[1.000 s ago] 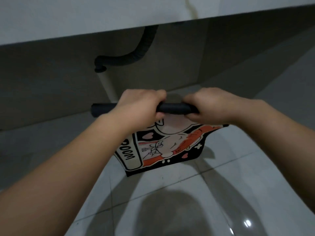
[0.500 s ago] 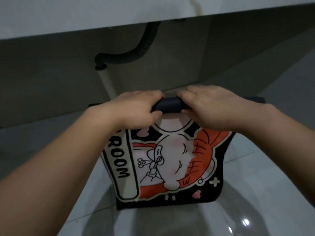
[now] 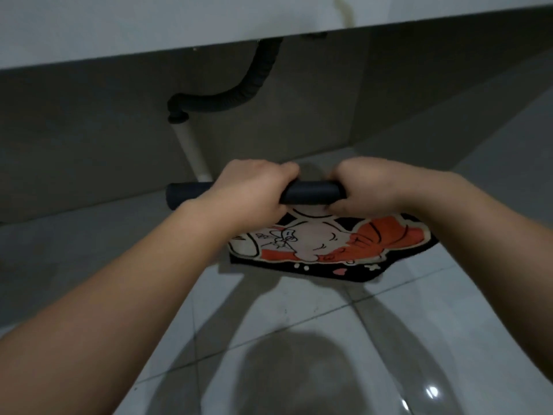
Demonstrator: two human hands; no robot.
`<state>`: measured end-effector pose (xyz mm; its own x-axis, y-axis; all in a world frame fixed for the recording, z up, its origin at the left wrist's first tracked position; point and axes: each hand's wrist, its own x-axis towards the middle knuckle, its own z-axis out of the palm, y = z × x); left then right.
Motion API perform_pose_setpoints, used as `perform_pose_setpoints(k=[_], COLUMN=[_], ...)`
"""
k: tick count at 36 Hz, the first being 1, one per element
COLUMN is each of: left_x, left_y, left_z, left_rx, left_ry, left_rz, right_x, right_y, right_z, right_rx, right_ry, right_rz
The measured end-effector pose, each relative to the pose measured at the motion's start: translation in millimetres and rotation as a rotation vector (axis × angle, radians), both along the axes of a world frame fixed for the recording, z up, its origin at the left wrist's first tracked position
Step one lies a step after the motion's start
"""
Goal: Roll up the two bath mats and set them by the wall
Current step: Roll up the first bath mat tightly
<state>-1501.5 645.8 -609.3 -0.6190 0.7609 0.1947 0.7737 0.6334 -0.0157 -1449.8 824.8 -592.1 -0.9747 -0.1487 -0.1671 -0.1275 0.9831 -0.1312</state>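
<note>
Both grips are closed around the rolled part of the bath mat [image 3: 311,191]. The left grip [image 3: 254,190] clasps the roll at its middle. The right grip [image 3: 374,187] clasps it just beside, toward the right end, with a short bare stretch of roll between the two.

1. Nearest the camera, the floor [image 3: 185,339] is pale glossy tile with thin joint lines. A dark shadow [image 3: 299,372] lies across it.
2. Both forearms [image 3: 125,295] reach forward from the lower corners and converge on the roll.
3. The roll is a dark, tight cylinder held level. Its left end projects well past the left grip, while its right end is hidden by the right grip.
4. The unrolled part of the mat hangs from the roll toward the camera. It shows a cartoon print in orange, pink and white on black. Whether its lower edge touches the floor cannot be determined.
5. Beyond the roll, a white pipe [image 3: 191,151] rises at a slant from the floor and joins a black corrugated hose [image 3: 239,94].
6. The hose curves up along the grey wall [image 3: 89,139] to the underside of the white bench [image 3: 209,22].
</note>
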Motion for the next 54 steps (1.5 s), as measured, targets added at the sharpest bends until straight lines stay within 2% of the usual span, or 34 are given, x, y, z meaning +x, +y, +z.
perform_pose_setpoints(k=[5,8,12,15,17,20,22,24,26,31,35,38,41,43,46,49,54], left_x=[-14,-18,-17,-18,-15,-7,-3,0,0,-9,-14,-16,-17,-17,-16,-15,-9], left_y=[-10,-13,-10,-7,-6,-3,-1,1,2,-1,-3,-5,-7,-7,-6,-8,-7], left_z=[8,6,-6,-15,-21,-29,-32,-33,-33,-32,-22,-19,-23,-26,-30,-36,-39], left_rx=[-0.063,-0.034,-0.026,-0.017,-0.029,-0.059,-0.04,0.018,0.057,0.055,-0.058,-0.062,-0.061,-0.05,-0.053,-0.016,0.102], left_ry=[-0.354,-0.545,-0.634,-0.595,-0.462,-0.173,-0.051,0.022,0.051,0.002,-0.156,-0.326,-0.437,-0.381,-0.195,-0.063,0.079], left_rz=[0.09,0.097,0.066,0.06,0.065,0.036,0.0,-0.021,-0.013,0.012,0.065,0.078,0.063,0.048,0.025,0.017,-0.018], right_x=[4,6,6,6,5,2,1,-1,-2,-4,-1,3,4,4,7,5,-1], right_y=[-3,-3,-6,-6,-5,-2,1,5,8,1,-2,-4,-5,-4,-8,-10,0], right_z=[-17,-29,-42,-48,-44,-25,-17,-16,-17,-23,-32,-40,-45,-50,-46,-29,-8], right_rx=[0.292,0.346,0.321,0.317,0.287,0.214,0.153,0.027,-0.068,0.074,0.246,0.34,0.329,0.298,0.281,0.197,-0.077], right_ry=[0.436,0.615,0.717,0.742,0.634,0.172,-0.03,-0.176,-0.212,0.021,0.329,0.561,0.636,0.656,0.574,0.289,-0.178], right_rz=[0.181,0.264,0.265,0.263,0.291,0.188,0.109,0.019,-0.021,0.023,0.136,0.252,0.28,0.277,0.237,0.14,-0.06])
